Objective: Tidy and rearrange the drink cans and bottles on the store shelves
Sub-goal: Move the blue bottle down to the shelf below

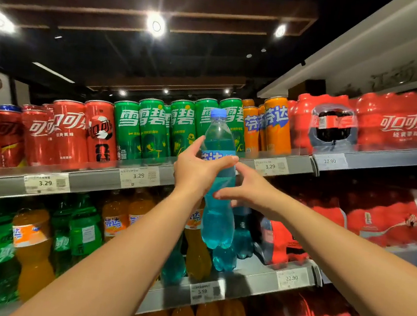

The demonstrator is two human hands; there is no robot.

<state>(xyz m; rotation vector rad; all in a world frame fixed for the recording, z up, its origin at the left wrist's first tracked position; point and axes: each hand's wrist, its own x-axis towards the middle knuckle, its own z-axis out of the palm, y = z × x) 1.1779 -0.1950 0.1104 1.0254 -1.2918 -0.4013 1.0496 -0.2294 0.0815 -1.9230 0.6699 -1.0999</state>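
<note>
My left grip [198, 172] wraps the label of the clear plastic bottle of blue soda [217, 220], held upright before the shelves. My right grip [247, 190] is open, fingertips at its waist. I should steady it and set it base-first beside the shelved blue bottles [225, 260].

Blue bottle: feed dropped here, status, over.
Left hand grips blue bottle at label, off the shelf. Right hand open, thumb touching it. Green cans behind, nothing blocking.
</note>
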